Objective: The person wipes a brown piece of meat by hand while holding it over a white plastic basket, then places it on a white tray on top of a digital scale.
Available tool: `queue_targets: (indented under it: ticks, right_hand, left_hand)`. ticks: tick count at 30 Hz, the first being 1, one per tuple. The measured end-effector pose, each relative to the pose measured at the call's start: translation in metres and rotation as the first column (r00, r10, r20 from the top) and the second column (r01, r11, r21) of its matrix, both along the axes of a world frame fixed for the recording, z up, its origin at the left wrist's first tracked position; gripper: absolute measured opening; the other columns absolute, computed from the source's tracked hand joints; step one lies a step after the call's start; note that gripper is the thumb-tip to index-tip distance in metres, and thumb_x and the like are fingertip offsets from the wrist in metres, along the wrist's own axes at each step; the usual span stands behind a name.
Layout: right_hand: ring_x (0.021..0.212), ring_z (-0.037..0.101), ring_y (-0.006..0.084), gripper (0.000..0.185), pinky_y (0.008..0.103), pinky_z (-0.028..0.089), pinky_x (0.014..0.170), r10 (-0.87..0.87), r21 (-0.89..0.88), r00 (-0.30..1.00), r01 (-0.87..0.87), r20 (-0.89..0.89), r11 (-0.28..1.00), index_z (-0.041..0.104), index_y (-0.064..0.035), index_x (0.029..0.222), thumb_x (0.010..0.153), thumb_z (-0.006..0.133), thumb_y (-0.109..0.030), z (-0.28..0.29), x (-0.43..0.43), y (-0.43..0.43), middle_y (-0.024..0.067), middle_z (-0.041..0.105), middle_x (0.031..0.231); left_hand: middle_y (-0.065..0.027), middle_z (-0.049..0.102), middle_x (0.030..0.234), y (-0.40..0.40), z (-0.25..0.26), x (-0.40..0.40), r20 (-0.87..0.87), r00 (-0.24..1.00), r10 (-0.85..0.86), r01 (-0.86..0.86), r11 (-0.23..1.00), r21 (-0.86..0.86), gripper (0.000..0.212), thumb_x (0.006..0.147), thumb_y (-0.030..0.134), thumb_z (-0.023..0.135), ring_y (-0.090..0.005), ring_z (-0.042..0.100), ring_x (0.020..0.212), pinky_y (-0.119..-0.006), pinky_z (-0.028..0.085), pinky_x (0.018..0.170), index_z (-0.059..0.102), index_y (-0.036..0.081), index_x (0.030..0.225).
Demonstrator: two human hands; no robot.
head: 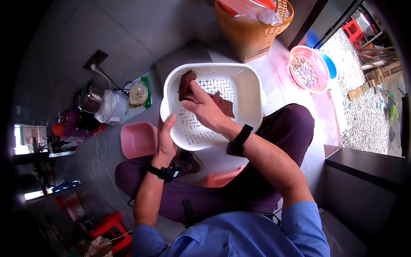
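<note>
A white plastic colander [246,93] with a slotted base is tilted over my knees. My left hand [167,141] grips its left rim, thumb on top and fingers beneath. Inside the basket, my right hand [205,107] has its thumb and fingers around a dark reddish-brown, limp, cloth-like piece [185,85]. More of this brown material [224,105] shows on the other side of the hand, lying over the slots. Whether it is one piece or two is hidden by my hand.
A pink plastic basin [139,139] stands left of the colander. Ahead is a cardboard box [257,53] below a wicker basket [279,30]. At right, a pink basin [318,86] holds small round items near a doorway. A metal pot [91,99] and cords are by the wall.
</note>
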State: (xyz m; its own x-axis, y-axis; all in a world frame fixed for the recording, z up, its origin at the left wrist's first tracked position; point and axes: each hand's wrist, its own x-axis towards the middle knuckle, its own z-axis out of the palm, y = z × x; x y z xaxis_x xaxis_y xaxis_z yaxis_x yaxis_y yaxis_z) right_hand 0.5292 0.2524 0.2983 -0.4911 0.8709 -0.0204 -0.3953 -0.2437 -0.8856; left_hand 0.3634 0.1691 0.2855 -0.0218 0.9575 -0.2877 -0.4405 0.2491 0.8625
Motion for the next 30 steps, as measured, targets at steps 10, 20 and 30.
queue_targets:
  ticks: [10, 20, 30]
  right_hand:
    - [0.120, 0.047, 0.0133, 0.039, 0.0305, 0.036, 0.110, 0.175, -0.258, 0.983, -0.183, -0.057, 0.948, 0.052, -0.0060, 0.132, 0.109, 0.056, -0.038, 0.019, 0.000, -0.028, 0.0022, 0.052, 0.125]
    - [0.164, 0.007, 0.0346, 0.111, 0.0400, 0.012, 0.131, 0.233, -0.190, 0.961, -0.259, -0.148, 0.947, 0.004, 0.0101, 0.166, 0.102, 0.055, -0.065, 0.010, 0.003, -0.021, 0.0261, 0.009, 0.176]
    - [0.134, 0.051, 0.0210, 0.061, 0.0406, 0.037, 0.119, 0.192, -0.166, 0.979, -0.201, -0.070, 0.965, 0.051, -0.0014, 0.148, 0.110, 0.054, -0.048, 0.021, 0.018, -0.011, 0.0105, 0.056, 0.145]
  left_hand:
    - [-0.0126, 0.057, 0.145, -0.006, -0.010, 0.008, -0.080, 0.996, 0.028, -0.023, 0.997, 0.068, 0.072, 0.102, 0.042, 0.067, -0.0230, 0.060, 0.127, -0.037, 0.050, 0.104, 0.041, 0.003, 0.156]
    - [-0.0139, 0.057, 0.146, -0.002, 0.000, 0.021, -0.166, 0.986, -0.002, 0.019, 0.995, 0.100, 0.083, 0.102, 0.055, 0.066, -0.0233, 0.060, 0.128, -0.037, 0.049, 0.106, 0.039, 0.000, 0.158]
    - [-0.0142, 0.059, 0.145, -0.006, 0.004, 0.008, -0.252, 0.966, -0.052, 0.093, 0.983, 0.156, 0.085, 0.100, 0.058, 0.066, -0.0245, 0.059, 0.130, -0.038, 0.046, 0.109, 0.042, -0.001, 0.156]
